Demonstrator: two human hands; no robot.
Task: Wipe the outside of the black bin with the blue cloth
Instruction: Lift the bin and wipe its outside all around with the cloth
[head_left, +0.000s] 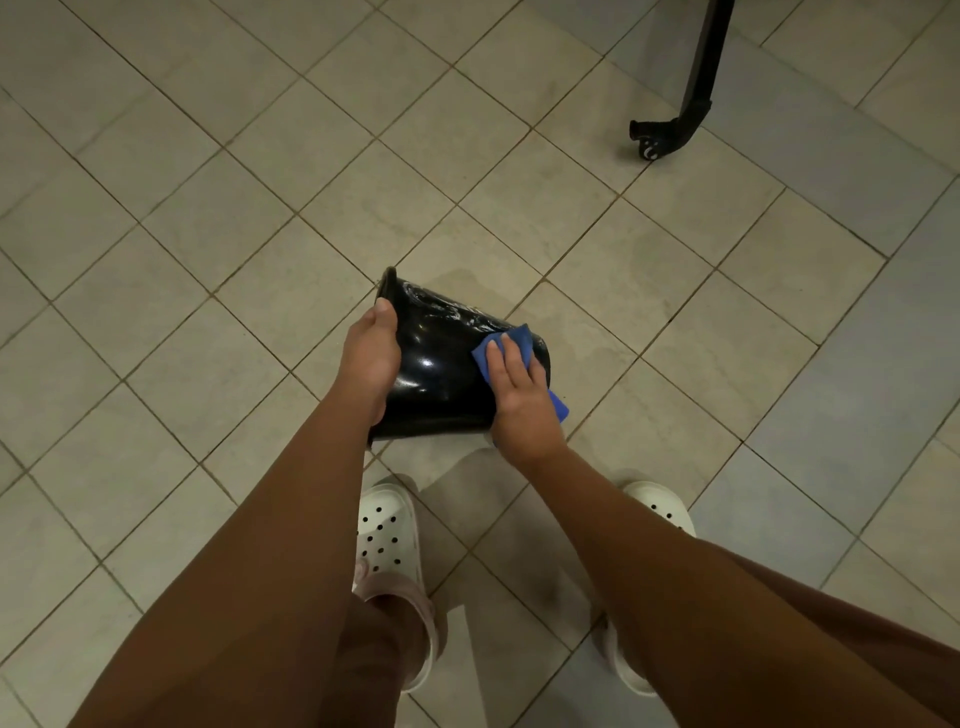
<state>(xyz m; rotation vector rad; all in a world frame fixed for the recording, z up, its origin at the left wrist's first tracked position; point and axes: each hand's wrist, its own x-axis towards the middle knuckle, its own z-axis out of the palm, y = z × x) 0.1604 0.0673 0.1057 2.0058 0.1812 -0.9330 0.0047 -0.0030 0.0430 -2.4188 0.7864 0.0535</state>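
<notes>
A glossy black bin (441, 364) is held on its side above the tiled floor, its rim to the left and its base to the right. My left hand (370, 358) grips the bin at the rim end, thumb over the edge. My right hand (517, 395) presses a blue cloth (511, 345) flat against the bin's outer wall near the base. Wet streaks shine on the bin's upper side. Part of the cloth sticks out below my right palm.
Beige floor tiles (208, 223) spread all around. A black metal furniture leg with a foot (675, 119) stands at the upper right. My feet in white perforated clogs (387, 530) are directly below the bin.
</notes>
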